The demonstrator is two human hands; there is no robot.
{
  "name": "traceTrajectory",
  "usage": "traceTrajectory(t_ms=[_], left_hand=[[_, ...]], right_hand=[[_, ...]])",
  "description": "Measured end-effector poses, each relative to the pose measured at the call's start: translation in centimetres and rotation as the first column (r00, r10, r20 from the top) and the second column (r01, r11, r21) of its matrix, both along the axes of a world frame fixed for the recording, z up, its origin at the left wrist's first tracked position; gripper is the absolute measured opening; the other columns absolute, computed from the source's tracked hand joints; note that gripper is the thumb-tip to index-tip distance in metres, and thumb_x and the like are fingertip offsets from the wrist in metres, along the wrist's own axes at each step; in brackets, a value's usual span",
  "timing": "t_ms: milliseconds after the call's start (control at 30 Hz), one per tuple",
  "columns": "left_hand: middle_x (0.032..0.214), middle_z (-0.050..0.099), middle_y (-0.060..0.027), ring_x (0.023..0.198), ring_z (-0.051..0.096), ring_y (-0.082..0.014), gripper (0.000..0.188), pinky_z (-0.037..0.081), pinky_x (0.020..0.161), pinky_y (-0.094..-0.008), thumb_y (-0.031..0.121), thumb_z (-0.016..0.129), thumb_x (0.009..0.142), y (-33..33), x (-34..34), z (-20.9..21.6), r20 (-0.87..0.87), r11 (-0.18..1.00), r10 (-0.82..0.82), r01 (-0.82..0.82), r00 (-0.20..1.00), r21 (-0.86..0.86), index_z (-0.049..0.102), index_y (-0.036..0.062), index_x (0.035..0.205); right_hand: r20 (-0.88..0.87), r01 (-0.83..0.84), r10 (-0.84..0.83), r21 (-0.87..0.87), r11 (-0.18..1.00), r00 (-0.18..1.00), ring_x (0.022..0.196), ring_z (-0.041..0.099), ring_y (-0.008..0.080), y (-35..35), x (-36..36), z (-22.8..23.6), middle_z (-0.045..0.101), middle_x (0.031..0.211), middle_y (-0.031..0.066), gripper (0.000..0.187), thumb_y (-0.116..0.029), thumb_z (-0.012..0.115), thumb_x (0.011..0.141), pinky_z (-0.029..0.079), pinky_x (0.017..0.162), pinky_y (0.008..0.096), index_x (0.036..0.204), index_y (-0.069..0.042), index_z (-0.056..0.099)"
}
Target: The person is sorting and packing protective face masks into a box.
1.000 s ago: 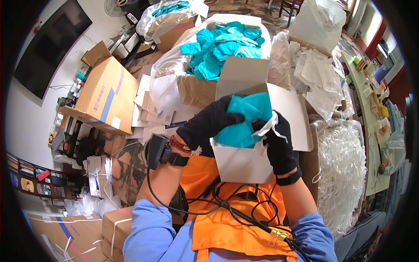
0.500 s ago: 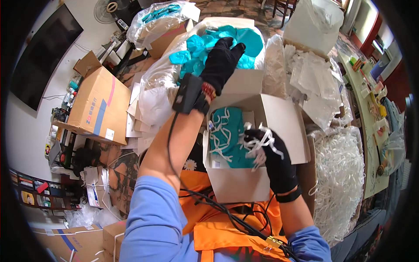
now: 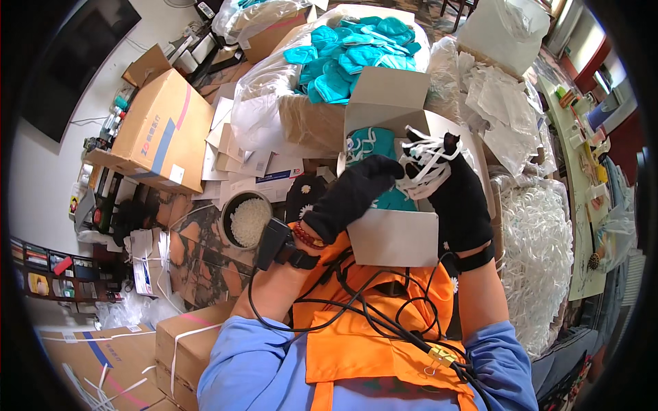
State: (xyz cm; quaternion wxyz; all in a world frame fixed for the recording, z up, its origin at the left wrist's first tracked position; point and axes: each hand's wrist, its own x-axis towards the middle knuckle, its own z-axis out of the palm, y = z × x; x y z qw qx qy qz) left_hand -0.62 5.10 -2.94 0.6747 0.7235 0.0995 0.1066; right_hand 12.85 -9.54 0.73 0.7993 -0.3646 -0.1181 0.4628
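A tangled bunch of white elastic straps [image 3: 430, 164] is gripped in my black-gloved right hand [image 3: 466, 205], over the right side of an open white box [image 3: 394, 236]. From the left, my gloved left hand [image 3: 356, 195] reaches across the box, fingers drawn together at the edge of the bunch; what they pinch, if anything, is hidden. Inside the box lie teal face masks [image 3: 373, 145] with white straps on top, partly covered by my hands. Beyond it, a heap of teal face masks [image 3: 363, 55] fills a plastic-lined carton [image 3: 308, 123].
A carton of loose white straps [image 3: 534, 253] stands at the right, beside a long green table [image 3: 586, 267]. On my left are a bowl of white pellets [image 3: 248, 222], flat cardboard pieces [image 3: 236, 147] and a large brown carton [image 3: 164, 130]. Black cables [image 3: 363, 301] hang across my orange apron.
My left hand has come back from the mask heap to the strap bunch. My right hand has lifted the straps a little. The view has tilted down, showing the bowl of pellets.
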Motion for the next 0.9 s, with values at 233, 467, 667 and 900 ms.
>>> traceTrajectory(t_ms=[233, 467, 667, 900], left_hand=[[0.117, 0.057, -0.0115, 0.11, 0.054, -0.0196, 0.057, 0.042, 0.097, -0.0327, 0.009, 0.074, 0.078, -4.2, 0.2, 0.8, 0.016, 0.965, -0.061, 0.055, 0.998, 0.257, 0.046, -0.0011, 0.126], [0.1, 0.065, -0.0089, 0.088, 0.064, -0.0188, 0.03, 0.053, 0.08, -0.0266, 0.015, 0.06, 0.092, -5.9, -0.1, 2.5, -0.077, 0.876, -0.286, 0.229, 0.955, -0.424, 0.052, 0.0021, 0.119], [0.101, 0.066, -0.0099, 0.091, 0.067, -0.0254, 0.035, 0.058, 0.071, -0.0368, 0.023, 0.061, 0.093, -4.7, -0.5, 2.2, -0.075, 0.564, -0.378, 0.166, 0.923, -0.809, 0.051, 0.005, 0.121], [0.09, 0.066, -0.005, 0.078, 0.066, -0.0121, 0.029, 0.054, 0.063, -0.0252, 0.018, 0.061, 0.091, -6.2, -0.1, 1.8, -0.108, 0.996, -0.038, 0.046, 0.993, 0.072, 0.053, 0.0082, 0.117]], right_hand=[[0.164, -0.027, 0.028, -0.011, 1.0, 0.986, 0.091, 0.062, 0.019, -0.7, -1.4, 1.5, 0.065, 0.104, 0.0124, 0.049, -0.041, 0.051, 0.097, 0.05, 0.081, 0.0288, 0.121, 0.002, 0.056], [0.215, 0.092, -0.09, 0.001, 0.996, 0.972, 0.09, 0.062, 0.0195, -1.8, -2.2, 2.5, 0.065, 0.1, 0.0113, 0.043, -0.036, 0.05, 0.098, 0.05, 0.08, 0.029, 0.118, 0.001, 0.056], [0.274, 0.014, -0.008, -0.018, 1.0, 0.962, 0.075, 0.063, 0.0182, -2.4, -2.9, 2.2, 0.065, 0.087, 0.0081, 0.037, -0.037, 0.053, 0.095, 0.051, 0.068, 0.0296, 0.106, -0.003, 0.059], [0.333, 0.065, 0.003, -0.192, 0.979, 0.943, 0.081, 0.064, 0.0124, -2.8, -2.0, 0.7, 0.067, 0.095, 0.0053, 0.035, -0.033, 0.047, 0.098, 0.049, 0.074, 0.0238, 0.107, -0.003, 0.063]])
